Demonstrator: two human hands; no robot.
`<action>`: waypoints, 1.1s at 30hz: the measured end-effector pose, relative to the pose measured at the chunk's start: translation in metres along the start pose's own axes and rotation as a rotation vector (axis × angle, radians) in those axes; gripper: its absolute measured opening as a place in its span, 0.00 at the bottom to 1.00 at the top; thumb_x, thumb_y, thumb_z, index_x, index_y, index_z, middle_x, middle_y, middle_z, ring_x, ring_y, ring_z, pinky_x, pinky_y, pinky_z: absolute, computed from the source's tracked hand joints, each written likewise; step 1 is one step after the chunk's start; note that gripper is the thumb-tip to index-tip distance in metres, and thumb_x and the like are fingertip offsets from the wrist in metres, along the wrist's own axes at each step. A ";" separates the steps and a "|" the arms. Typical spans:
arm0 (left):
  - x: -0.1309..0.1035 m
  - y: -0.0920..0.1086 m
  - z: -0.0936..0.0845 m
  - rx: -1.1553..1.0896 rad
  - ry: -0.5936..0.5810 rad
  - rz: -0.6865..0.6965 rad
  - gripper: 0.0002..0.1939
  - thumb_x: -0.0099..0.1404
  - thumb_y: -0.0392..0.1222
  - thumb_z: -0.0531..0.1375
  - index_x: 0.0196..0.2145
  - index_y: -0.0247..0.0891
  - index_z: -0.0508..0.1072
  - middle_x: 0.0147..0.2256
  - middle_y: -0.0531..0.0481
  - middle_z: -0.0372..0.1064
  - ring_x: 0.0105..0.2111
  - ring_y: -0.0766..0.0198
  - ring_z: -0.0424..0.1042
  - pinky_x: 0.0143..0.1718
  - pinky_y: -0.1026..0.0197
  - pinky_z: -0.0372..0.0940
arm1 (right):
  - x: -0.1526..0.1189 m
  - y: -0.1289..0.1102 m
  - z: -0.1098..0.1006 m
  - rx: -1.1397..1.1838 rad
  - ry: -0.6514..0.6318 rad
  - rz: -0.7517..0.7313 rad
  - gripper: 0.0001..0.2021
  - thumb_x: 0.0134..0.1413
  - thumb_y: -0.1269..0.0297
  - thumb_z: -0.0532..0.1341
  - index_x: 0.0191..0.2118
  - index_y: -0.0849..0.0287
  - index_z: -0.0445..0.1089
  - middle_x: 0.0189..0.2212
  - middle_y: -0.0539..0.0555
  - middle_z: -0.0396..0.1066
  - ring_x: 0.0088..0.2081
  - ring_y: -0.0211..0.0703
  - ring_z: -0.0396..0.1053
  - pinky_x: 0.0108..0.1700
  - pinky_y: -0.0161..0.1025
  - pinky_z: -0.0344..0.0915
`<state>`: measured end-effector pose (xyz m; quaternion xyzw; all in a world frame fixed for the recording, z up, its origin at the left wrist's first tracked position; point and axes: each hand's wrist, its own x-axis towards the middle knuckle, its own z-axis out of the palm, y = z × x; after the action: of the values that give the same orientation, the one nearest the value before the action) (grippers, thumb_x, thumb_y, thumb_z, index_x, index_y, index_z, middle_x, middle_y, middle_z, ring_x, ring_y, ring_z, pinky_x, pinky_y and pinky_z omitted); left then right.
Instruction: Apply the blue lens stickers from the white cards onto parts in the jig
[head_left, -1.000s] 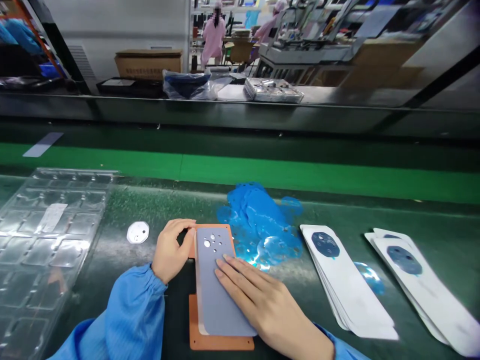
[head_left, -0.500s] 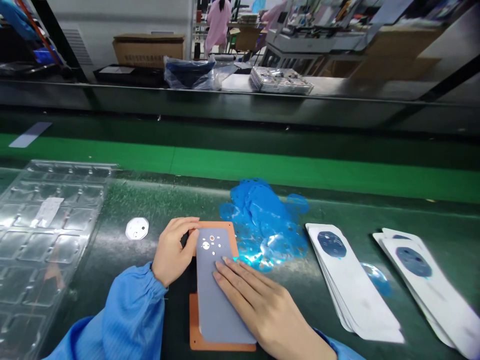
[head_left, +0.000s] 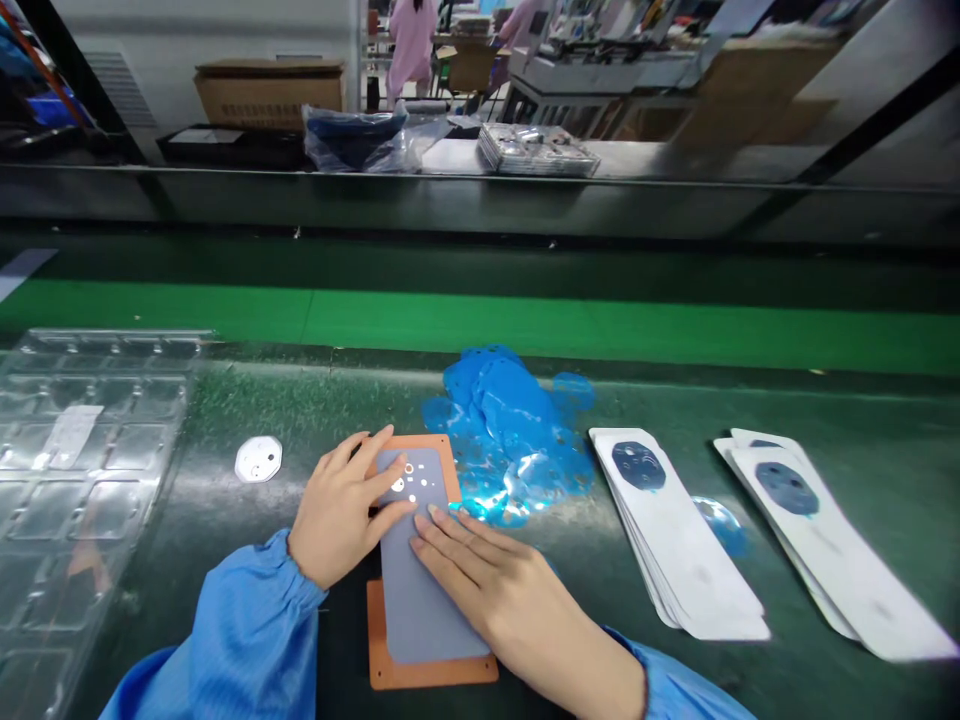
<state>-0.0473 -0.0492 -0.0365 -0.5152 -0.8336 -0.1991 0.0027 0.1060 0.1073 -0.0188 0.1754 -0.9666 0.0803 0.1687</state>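
A grey phone back panel [head_left: 424, 600] with several small holes near its top lies on an orange fixture plate [head_left: 397, 672]. My left hand [head_left: 341, 510] is at the panel's upper left, fingers spread, with thumb and fingertips on the area around the holes. Flat across the panel's right side rests my right hand [head_left: 510, 595], its fingers stretched out and close together. Neither hand grasps anything. Just beyond the fixture is a heap of blue film pieces [head_left: 499, 410]. A white octagonal piece [head_left: 259, 459] lies to the left of my left hand.
At the left stands a clear plastic tray [head_left: 135, 440] with many pockets. Two stacks of white phone panels, a nearer stack [head_left: 690, 550] and a farther one [head_left: 840, 550], lie at the right with a round blue film [head_left: 720, 525] between them. A green strip [head_left: 450, 315] runs behind.
My left hand has shifted from the panel's upper left edge onto its holed area, fingers spreading. My right hand stays flat on the panel. The whole view has shifted slightly.
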 end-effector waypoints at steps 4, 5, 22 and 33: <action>-0.001 0.004 -0.001 0.150 -0.025 -0.003 0.20 0.66 0.53 0.60 0.53 0.44 0.75 0.64 0.45 0.59 0.57 0.43 0.64 0.50 0.41 0.69 | 0.001 0.001 -0.001 0.006 -0.072 -0.008 0.17 0.67 0.75 0.48 0.51 0.68 0.72 0.52 0.61 0.72 0.53 0.51 0.71 0.52 0.47 0.74; 0.000 0.005 -0.001 0.164 -0.030 -0.006 0.21 0.66 0.53 0.59 0.53 0.44 0.74 0.64 0.45 0.59 0.57 0.43 0.64 0.50 0.41 0.69 | 0.001 0.001 -0.002 0.008 -0.091 -0.007 0.17 0.66 0.75 0.49 0.52 0.68 0.72 0.53 0.61 0.71 0.54 0.51 0.71 0.53 0.47 0.73; 0.001 -0.006 -0.004 -0.203 0.244 -0.096 0.20 0.70 0.48 0.54 0.56 0.43 0.72 0.63 0.44 0.61 0.58 0.49 0.64 0.58 0.42 0.63 | -0.012 -0.005 -0.026 -0.117 -0.040 -0.099 0.23 0.69 0.72 0.43 0.64 0.65 0.61 0.64 0.60 0.58 0.67 0.54 0.52 0.57 0.46 0.70; 0.007 -0.018 -0.026 -1.383 0.307 -0.608 0.22 0.57 0.59 0.64 0.24 0.34 0.76 0.22 0.52 0.69 0.24 0.68 0.65 0.26 0.66 0.60 | 0.030 0.002 -0.029 -0.081 0.048 -0.303 0.23 0.71 0.70 0.41 0.61 0.62 0.65 0.65 0.58 0.56 0.66 0.57 0.51 0.62 0.52 0.63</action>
<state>-0.0717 -0.0589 -0.0171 -0.1144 -0.6147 -0.7360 -0.2594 0.0878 0.1056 0.0182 0.3103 -0.9272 0.0188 0.2090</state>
